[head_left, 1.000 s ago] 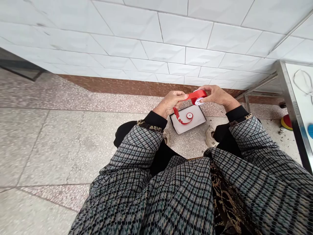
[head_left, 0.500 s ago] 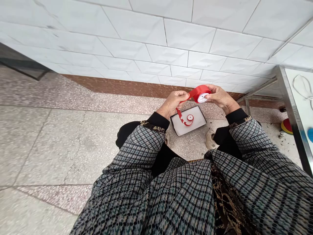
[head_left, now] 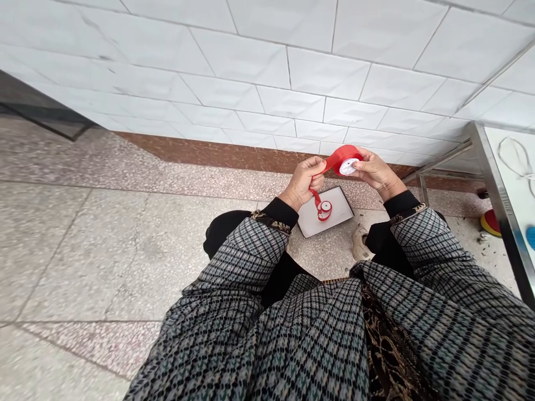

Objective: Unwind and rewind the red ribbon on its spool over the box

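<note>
Between my hands is a spool of red ribbon (head_left: 345,155) with a white, printed label on its face. My right hand (head_left: 374,170) grips the spool by its right side, thumb on the label. A short length of ribbon runs left from it into my left hand (head_left: 306,179), whose fingers are closed around the strip. Below that hand the ribbon hangs down in a tail. It leads to a small red spool with a white centre (head_left: 326,206), which lies in a shallow white tray with dark edges (head_left: 307,220) on the floor.
A white tiled wall (head_left: 251,72) with a brown skirting rises in front. At right stands a metal-framed table (head_left: 501,167) with a white cord (head_left: 518,159) on top. A red and yellow round object (head_left: 491,223) sits on the floor beneath it. My shoe (head_left: 360,244) is beside the tray.
My left hand has moved slightly right and down, closer to the spool, with its fingers more closed. The hanging tail has shifted right over the small spool. The view has tilted a little.
</note>
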